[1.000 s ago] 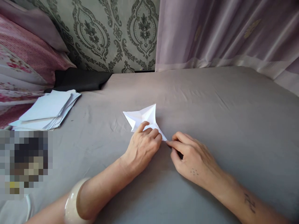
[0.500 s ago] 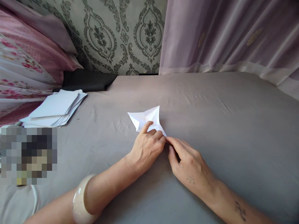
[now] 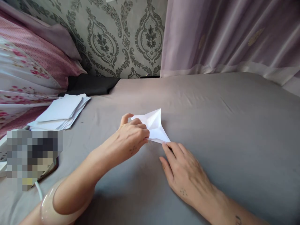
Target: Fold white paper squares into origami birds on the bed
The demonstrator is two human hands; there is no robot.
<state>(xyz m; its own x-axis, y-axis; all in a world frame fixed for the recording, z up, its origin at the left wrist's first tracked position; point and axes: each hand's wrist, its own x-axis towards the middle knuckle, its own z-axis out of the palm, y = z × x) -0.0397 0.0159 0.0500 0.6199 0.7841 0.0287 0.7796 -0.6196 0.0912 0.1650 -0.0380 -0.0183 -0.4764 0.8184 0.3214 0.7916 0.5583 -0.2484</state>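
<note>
A white sheet of paper (image 3: 156, 129) with creases lies on the grey cloth, its corners pulled into points and its middle sunken. Over its left part is my left hand (image 3: 132, 132), with the fingers curled at the front left edge and the index finger raised. The hand hides that side of the sheet, and its fingertips are partly out of sight. At the near right corner, the index fingertip of my right hand (image 3: 185, 165) touches the paper. The right thumb stands apart from the fingers, resting near the cloth.
A stack of white paper (image 3: 62, 109) lies at the left, in front of a folded black cloth (image 3: 91, 84). Nearer, a blurred-out object (image 3: 35, 159) sits by a white cable (image 3: 38, 190). Purple curtains (image 3: 211, 37) and a patterned wall (image 3: 126, 40) stand behind the grey cloth (image 3: 222, 125).
My left hand has moved left from the near right corner to the left side of the paper. My right thumb has come away from the index finger.
</note>
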